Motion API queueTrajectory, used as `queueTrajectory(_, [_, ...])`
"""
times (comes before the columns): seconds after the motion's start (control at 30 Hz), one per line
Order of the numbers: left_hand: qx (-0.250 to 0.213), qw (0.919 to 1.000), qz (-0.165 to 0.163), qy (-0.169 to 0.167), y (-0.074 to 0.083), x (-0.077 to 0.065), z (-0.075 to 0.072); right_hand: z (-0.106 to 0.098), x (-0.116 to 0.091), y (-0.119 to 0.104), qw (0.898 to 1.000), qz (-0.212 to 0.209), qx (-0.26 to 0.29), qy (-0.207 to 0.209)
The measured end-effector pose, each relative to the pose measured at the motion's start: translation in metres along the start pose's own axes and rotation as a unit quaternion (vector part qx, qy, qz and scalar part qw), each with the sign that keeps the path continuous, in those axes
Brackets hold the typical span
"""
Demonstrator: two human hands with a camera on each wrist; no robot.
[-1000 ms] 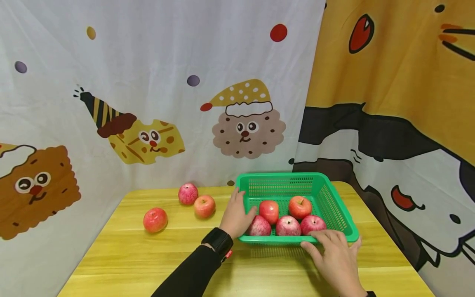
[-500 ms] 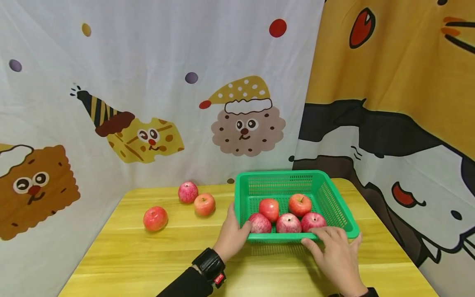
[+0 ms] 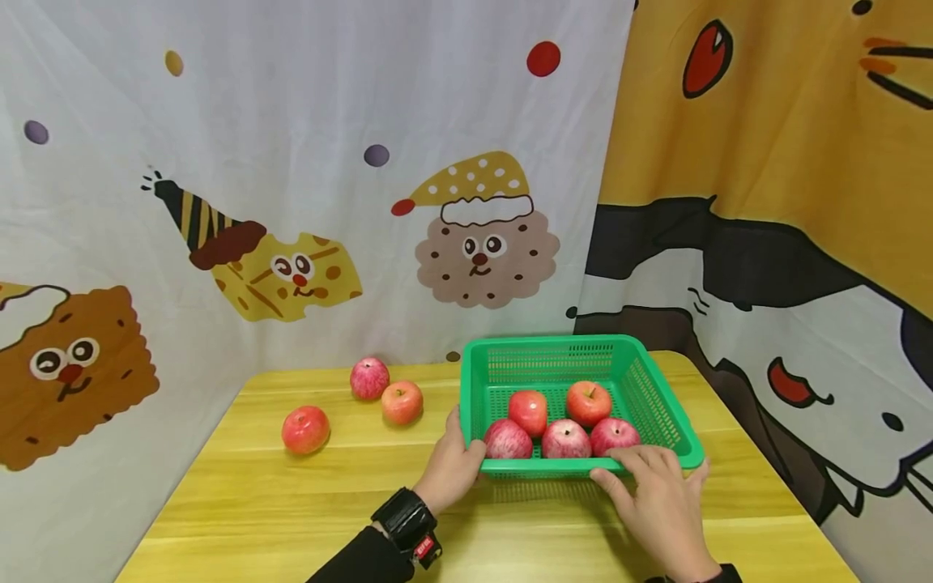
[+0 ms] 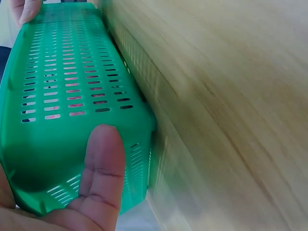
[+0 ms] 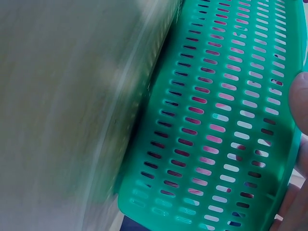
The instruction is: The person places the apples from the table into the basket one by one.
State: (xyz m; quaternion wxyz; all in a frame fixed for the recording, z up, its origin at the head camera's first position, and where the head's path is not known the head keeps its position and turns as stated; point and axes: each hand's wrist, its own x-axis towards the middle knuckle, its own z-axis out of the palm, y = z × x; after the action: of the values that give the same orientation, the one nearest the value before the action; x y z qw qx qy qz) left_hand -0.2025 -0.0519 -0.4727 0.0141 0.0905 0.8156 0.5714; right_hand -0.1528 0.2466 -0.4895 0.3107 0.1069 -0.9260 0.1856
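A green plastic basket [image 3: 539,465] sits on the table, slightly tilted view from above, with several red apples [image 3: 566,440] inside. At its front left corner my left hand [image 3: 446,471] grips the basket, with the thumb near the rim; the left wrist view shows one finger [image 4: 105,154] against the outer wall. My right hand [image 3: 659,502] holds the front rim near the right corner, its fingers over the edge and its thumb outside. The right wrist view shows the slotted basket wall [image 5: 132,195] beside part of that hand [image 5: 299,98]. Some fingertips are hidden.
On the wooden table [image 3: 277,518], left of the basket, lie a red apple [image 3: 305,430], a darker red apple [image 3: 369,378] and an orange-red apple [image 3: 402,403]. A cartoon-printed curtain [image 3: 306,97] hangs right behind the table and along its sides.
My left hand has moved from over the basket's left rim, beside an apple, down to the outside of the front left corner. The right hand stays at the front rim.
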Motion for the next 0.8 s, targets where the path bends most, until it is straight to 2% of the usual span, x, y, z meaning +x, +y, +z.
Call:
queueTrajectory(0.07, [-0.001,1.0,0.005,-0.003,0.001,-0.001,0.0,-0.001,0.0,0.0,1.0,-0.001,0.002,0.003])
queueTrajectory(0.13, [0.017,0.9997,0.018,-0.002,0.0,-0.001,-0.003,-0.001,0.001,0.0,1.0,-0.003,0.001,0.004])
queueTrajectory(0.2, [0.068,0.9969,0.039,0.007,-0.003,0.0,-0.009,-0.002,0.001,0.0,1.0,-0.005,0.001,0.005])
queueTrajectory(0.23, [0.104,0.9928,0.057,0.018,-0.006,0.002,-0.014,-0.002,0.002,0.0,1.0,-0.006,0.0,0.005])
queueTrajectory(0.27, [0.147,0.9854,0.079,0.033,-0.009,0.006,-0.02,-0.002,0.002,0.0,1.0,-0.006,0.001,0.006])
queueTrajectory(0.3, [0.196,0.9739,0.102,0.054,-0.013,0.01,-0.027,-0.002,0.002,0.0,1.0,-0.007,0.0,0.006])
queueTrajectory(0.33, [0.243,0.9591,0.122,0.078,-0.018,0.016,-0.034,-0.002,0.003,0.001,1.0,-0.007,0.0,0.007])
queueTrajectory(0.4, [0.33,0.9239,0.145,0.128,-0.028,0.031,-0.051,-0.003,0.003,0.001,1.0,-0.006,0.001,0.008])
queueTrajectory(0.43, [0.362,0.9085,0.149,0.147,-0.033,0.039,-0.059,-0.003,0.003,0.001,1.0,-0.005,0.001,0.009])
queueTrajectory(0.47, [0.387,0.8977,0.142,0.157,-0.038,0.046,-0.067,-0.003,0.003,0.002,1.0,-0.005,-0.001,0.01])
queueTrajectory(0.5, [0.407,0.8902,0.13,0.157,-0.043,0.052,-0.075,-0.003,0.002,0.002,1.0,-0.004,-0.001,0.011])
queueTrajectory(0.53, [0.424,0.8858,0.115,0.149,-0.048,0.057,-0.081,-0.003,0.002,0.002,1.0,-0.004,-0.003,0.011])
queueTrajectory(0.6, [0.437,0.8877,0.083,0.12,-0.055,0.063,-0.09,-0.002,0.0,0.003,1.0,-0.005,-0.004,0.011])
queueTrajectory(0.67, [0.442,0.8896,0.068,0.092,-0.062,0.065,-0.095,-0.001,-0.001,0.003,1.0,-0.006,-0.005,0.011])
queueTrajectory(0.8, [0.441,0.8915,0.079,0.069,-0.071,0.063,-0.095,0.0,0.0,0.003,1.0,-0.011,-0.003,0.015])
